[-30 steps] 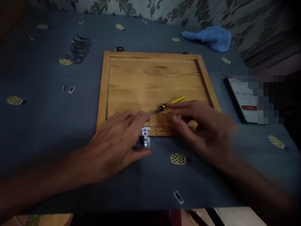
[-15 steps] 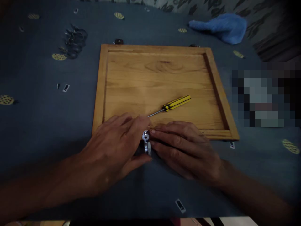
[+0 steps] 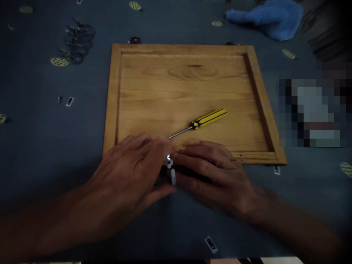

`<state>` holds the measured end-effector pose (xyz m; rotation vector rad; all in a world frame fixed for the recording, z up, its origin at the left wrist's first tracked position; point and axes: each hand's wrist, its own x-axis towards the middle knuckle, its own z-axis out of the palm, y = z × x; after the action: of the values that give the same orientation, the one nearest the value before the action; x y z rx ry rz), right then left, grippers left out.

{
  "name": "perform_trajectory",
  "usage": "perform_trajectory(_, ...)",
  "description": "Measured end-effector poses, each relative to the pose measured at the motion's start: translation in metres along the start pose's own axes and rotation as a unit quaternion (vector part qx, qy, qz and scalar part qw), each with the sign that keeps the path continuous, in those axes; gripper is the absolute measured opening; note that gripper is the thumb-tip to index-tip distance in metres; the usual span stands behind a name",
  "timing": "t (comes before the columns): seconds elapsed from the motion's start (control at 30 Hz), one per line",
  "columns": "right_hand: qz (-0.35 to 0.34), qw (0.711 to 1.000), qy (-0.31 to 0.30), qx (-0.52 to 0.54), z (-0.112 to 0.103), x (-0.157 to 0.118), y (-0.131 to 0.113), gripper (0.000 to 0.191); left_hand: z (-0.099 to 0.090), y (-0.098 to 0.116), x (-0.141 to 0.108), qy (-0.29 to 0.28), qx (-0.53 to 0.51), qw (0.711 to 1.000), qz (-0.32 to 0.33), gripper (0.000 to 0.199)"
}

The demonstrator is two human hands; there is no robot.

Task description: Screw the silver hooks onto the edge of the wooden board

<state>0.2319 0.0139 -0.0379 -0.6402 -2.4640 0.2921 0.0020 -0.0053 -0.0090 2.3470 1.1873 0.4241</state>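
A shallow wooden panel with a raised frame [image 3: 154,88] lies on the cloth in front of me. At its near edge is a small shiny metal fitting with holes, like a latch [image 3: 168,161], with a pale lever-like part below. My left hand [image 3: 129,168] is closed around the fitting from the left, its thumb stretched beneath. From the right, my right hand [image 3: 217,176] presses its fingertips against the fitting; the lower fingers are partly hidden. A yellow and black screwdriver [image 3: 209,119] rests inside the panel, its tip near my left fingers, held by neither hand.
A dark blue patterned cloth [image 3: 49,146] covers the table. At upper left lies a cluster of dark ring-shaped pieces [image 3: 79,40], with a small screw [image 3: 59,99] nearer. A blue cloth [image 3: 275,18] sits at the back right. Dark fittings [image 3: 134,40] show along the panel's far edge.
The view has shifted slightly closer. Both hands stay at the fitting, and the right lower fingers have moved a little away from its lower part. The screwdriver lies as before.
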Motion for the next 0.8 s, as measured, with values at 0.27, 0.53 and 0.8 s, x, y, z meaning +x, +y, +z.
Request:
perform_trajectory(0.27, 0.037, 0.999, 0.003, 0.028, 0.002, -0.001, 0.000, 0.015, 0.000, -0.003, 0.000, 0.006, 0.001, 1.000, 0.003, 0.039)
perform_trajectory(0.53, -0.041, 0.999, 0.016, -0.018, 0.006, -0.001, 0.001, 0.009, -0.012, 0.002, 0.003, 0.008, -0.064, 0.997, -0.035, 0.044)
perform_trajectory(0.8, -0.071, 0.997, -0.016, -0.033, 0.001, -0.001, 0.002, 0.016, -0.036, -0.017, 0.004, 0.092, -0.171, 0.975, -0.108, 0.029)
